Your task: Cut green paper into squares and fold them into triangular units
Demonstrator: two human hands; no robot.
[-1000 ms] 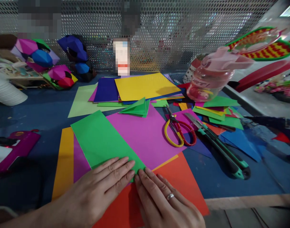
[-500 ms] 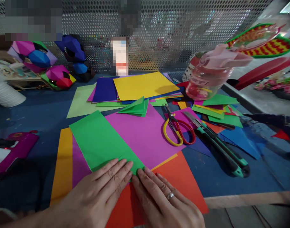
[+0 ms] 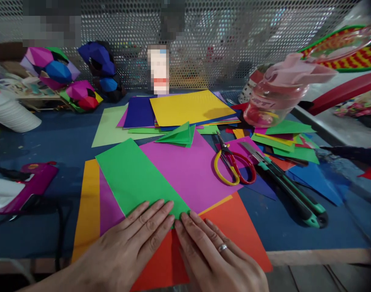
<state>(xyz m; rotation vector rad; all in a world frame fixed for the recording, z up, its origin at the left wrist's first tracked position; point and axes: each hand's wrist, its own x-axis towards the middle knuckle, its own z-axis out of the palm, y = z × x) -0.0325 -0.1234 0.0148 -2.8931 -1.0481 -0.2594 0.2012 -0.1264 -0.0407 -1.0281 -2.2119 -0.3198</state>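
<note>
A green rectangle of paper [image 3: 137,174] lies slanted over a magenta sheet [image 3: 185,170], with orange-red [image 3: 234,231] and yellow-orange [image 3: 88,202] sheets beneath. My left hand [image 3: 133,239] lies flat with fingers stretched out on the green paper's lower edge. Beside it, my right hand [image 3: 212,251], wearing a ring, rests its fingertips at the paper's lower right corner, fingers extended. The fingertips of both hands nearly meet. Behind the magenta sheet's upper edge sits a small folded green piece [image 3: 181,136].
Scissors [image 3: 231,162] and a box cutter [image 3: 288,186] lie right of the papers. Further right are paper scraps [image 3: 288,140] and a pink bottle [image 3: 273,97]. Stacked sheets [image 3: 191,108] lie behind. On the left are a purple device [image 3: 39,182], cups [image 3: 17,111] and paper shapes [image 3: 82,95].
The whole view has shifted, so things appear slightly further right. Both hands stay on the green paper in nearly the same pose.
</note>
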